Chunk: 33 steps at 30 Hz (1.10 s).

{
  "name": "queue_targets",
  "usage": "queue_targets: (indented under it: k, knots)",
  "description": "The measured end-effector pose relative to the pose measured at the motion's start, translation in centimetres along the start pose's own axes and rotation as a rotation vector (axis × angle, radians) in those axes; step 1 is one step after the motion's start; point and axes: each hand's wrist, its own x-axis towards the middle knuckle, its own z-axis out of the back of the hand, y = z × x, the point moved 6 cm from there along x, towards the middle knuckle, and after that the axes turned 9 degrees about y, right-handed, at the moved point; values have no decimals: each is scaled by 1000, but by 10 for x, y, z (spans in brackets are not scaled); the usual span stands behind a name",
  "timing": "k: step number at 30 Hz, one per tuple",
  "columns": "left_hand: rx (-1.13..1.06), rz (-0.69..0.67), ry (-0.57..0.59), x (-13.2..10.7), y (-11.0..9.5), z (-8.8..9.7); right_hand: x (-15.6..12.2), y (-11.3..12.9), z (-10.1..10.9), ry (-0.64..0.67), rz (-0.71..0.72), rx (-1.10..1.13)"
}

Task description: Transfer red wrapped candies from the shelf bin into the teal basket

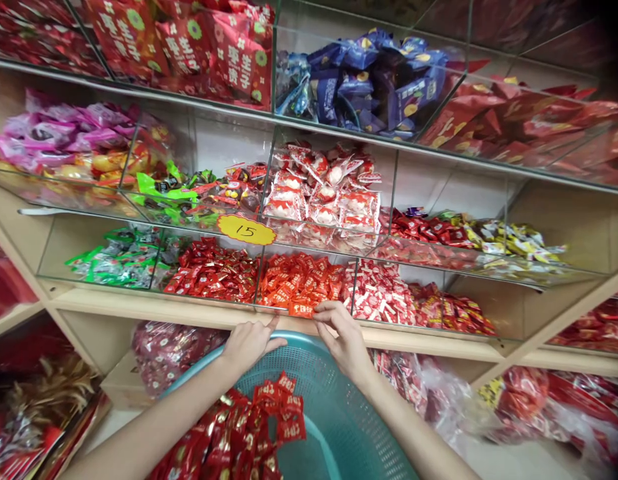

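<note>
My right hand (pixel 341 333) is at the front edge of the lowest candy shelf, thumb and fingers pinched at the end of a small orange-red wrapped candy (pixel 301 310). Just behind that piece lies a heap of matching orange-red candies (pixel 309 277) in a clear compartment. My left hand (pixel 249 343) is by the wooden shelf edge with nothing visible in it; its thumb and index finger are apart, above the basket's rim. Below both hands stands a teal plastic basket (pixel 349 400), with red wrapped candies (pixel 239 427) piled on its left side.
A yellow tag (pixel 246 230) marked 15 hangs above the lowest row. White-and-red candies (pixel 381 290) and dark red candies (pixel 213 270) flank the orange-red heap. Glass-fronted shelves rise above, holding blue packets (pixel 369 83). Bagged goods (pixel 173 357) sit underneath.
</note>
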Motion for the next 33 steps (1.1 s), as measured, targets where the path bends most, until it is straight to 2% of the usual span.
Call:
queue_targets:
  k: [3,8,13,23,30,33]
  knots:
    - [7,0,-1,0,0,-1,-3,4,-1,22,60,-66]
    - [15,-14,5,-1,-2,1,-8,2,-6,75,78,-87]
    - [18,-5,20,-3,-2,2,-13,6,-25,271,58,-101]
    - [35,10,-12,-1,-1,-4,-28,7,-62,655,-49,-385]
    - [14,15,-12,0,0,-3,-43,-1,-82,836,-206,-623]
    - [18,14,-19,-1,0,-3,-46,-4,-88,866,-253,-660]
